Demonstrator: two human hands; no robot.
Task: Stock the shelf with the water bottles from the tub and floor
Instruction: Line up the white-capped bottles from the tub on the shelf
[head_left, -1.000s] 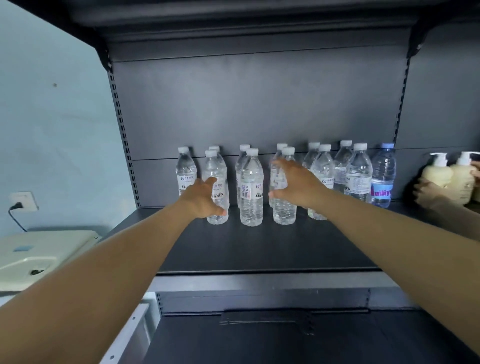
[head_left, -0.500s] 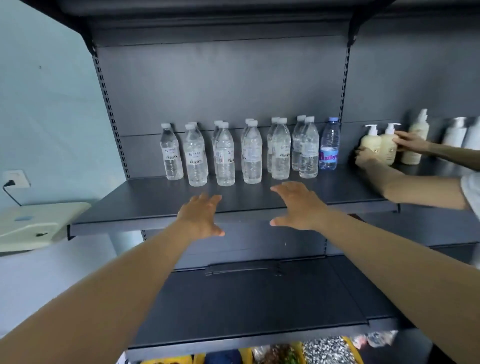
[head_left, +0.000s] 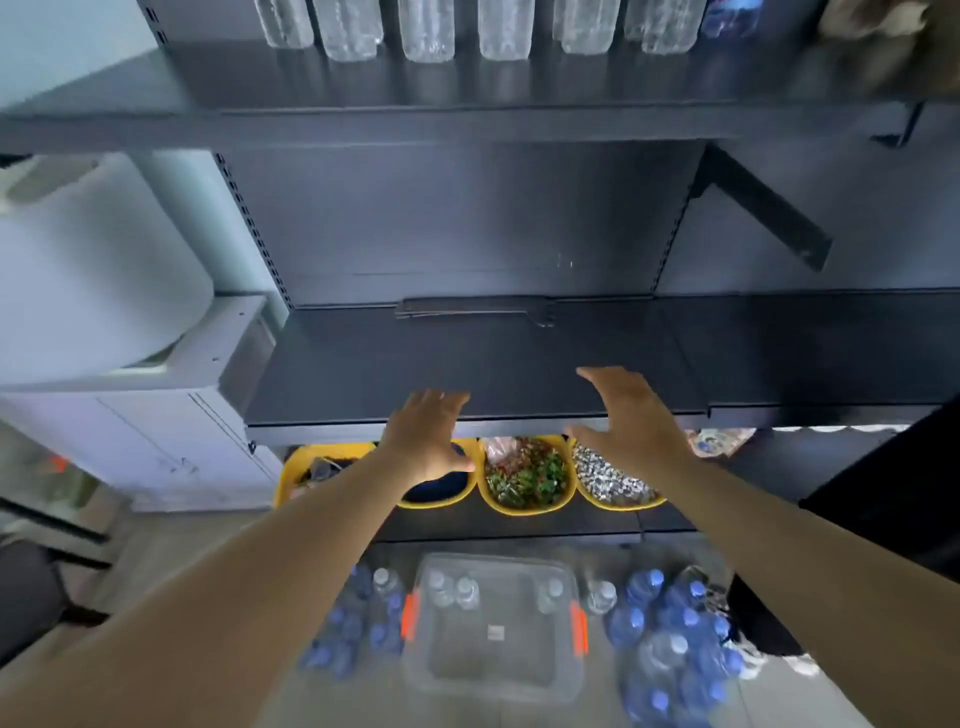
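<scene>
Now your left hand (head_left: 428, 436) and right hand (head_left: 631, 415) are off the row of bottles (head_left: 426, 31) at top, both open and empty, dropping mid-frame toward the tub (head_left: 493, 670) and floor bottles (head_left: 670, 623) below for another pair.

The shelf (head_left: 467, 364) looks like dark matt metal; below it, the tub (head_left: 493, 623) and bottles (head_left: 670, 623) are clear glossy plastic.

I note dark grey shelf (head_left: 467, 364); yellow bins (head_left: 527, 506), one holding green-red mix, one silvery bits. Clear tub (head_left: 493, 670), orange latches (head_left: 409, 616). Floor bottles (head_left: 675, 639): blue caps; tub bottles (head_left: 452, 590): white caps.
</scene>
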